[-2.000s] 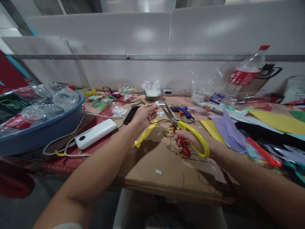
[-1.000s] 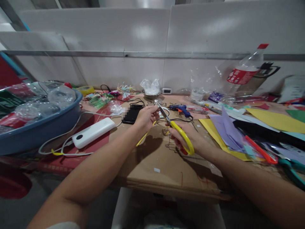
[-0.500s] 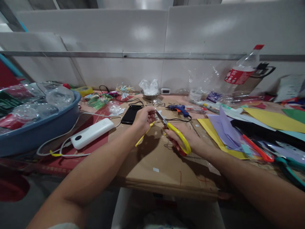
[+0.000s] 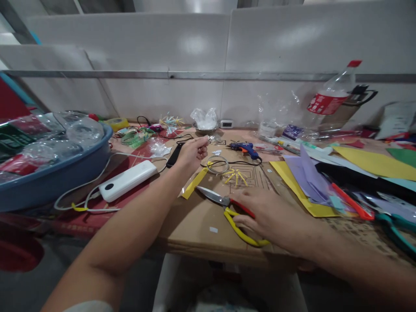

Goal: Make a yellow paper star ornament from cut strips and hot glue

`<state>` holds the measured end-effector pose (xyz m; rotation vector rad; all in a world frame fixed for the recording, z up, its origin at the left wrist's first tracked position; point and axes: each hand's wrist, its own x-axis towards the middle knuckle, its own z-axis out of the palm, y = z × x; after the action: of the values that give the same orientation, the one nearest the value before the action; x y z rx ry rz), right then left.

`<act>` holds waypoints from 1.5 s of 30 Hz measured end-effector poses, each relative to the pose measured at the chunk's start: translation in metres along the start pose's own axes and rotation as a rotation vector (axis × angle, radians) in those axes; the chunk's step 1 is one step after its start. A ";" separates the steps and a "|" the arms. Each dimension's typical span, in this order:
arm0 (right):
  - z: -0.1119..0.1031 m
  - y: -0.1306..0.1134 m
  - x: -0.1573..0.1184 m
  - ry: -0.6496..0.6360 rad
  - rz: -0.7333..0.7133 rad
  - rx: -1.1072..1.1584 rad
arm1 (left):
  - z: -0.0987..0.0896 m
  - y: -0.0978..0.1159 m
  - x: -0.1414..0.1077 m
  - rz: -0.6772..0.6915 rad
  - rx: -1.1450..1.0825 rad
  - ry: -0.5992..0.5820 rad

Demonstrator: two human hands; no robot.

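My left hand (image 4: 194,152) is raised over the cardboard (image 4: 195,232) with its fingertips pinched together; whatever lies between them is too small to make out. Low over the front of the cardboard, my right hand (image 4: 256,210) grips scissors (image 4: 212,196) by their red and yellow handles. Their blades point left and look closed, the tip near a yellow paper strip (image 4: 194,184). Beyond the blades is a thin greyish ring (image 4: 217,165). To its right, several short yellow pieces (image 4: 236,177) lie fanned out on the cardboard.
A blue glue gun (image 4: 244,149) with a black cord lies farther back. On the left are a black phone (image 4: 174,155), a white power bank (image 4: 128,180) and a blue basin (image 4: 65,173) of plastic bottles. Coloured paper sheets (image 4: 292,184) and teal-handled pliers (image 4: 394,229) are at right.
My right hand has lowered the scissors from beside my left fingertips toward the front of the cardboard. The ring and fanned yellow pieces have come into view. My left hand stays raised and pinched.
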<state>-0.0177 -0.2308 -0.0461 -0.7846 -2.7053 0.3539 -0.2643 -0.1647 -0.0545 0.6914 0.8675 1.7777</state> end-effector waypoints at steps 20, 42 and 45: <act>-0.006 0.043 0.072 0.332 0.276 0.911 | 0.029 -0.022 -0.038 -0.184 0.107 -0.424; 0.001 0.049 0.062 0.603 0.066 0.217 | 0.031 -0.023 -0.041 -0.158 0.314 -0.283; 0.004 0.043 0.059 0.586 -0.015 0.098 | 0.031 -0.027 -0.042 -0.124 0.310 -0.267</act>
<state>-0.0460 -0.1635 -0.0504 -0.7047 -2.1292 0.2079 -0.2123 -0.1898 -0.0610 1.0270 0.9880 1.4149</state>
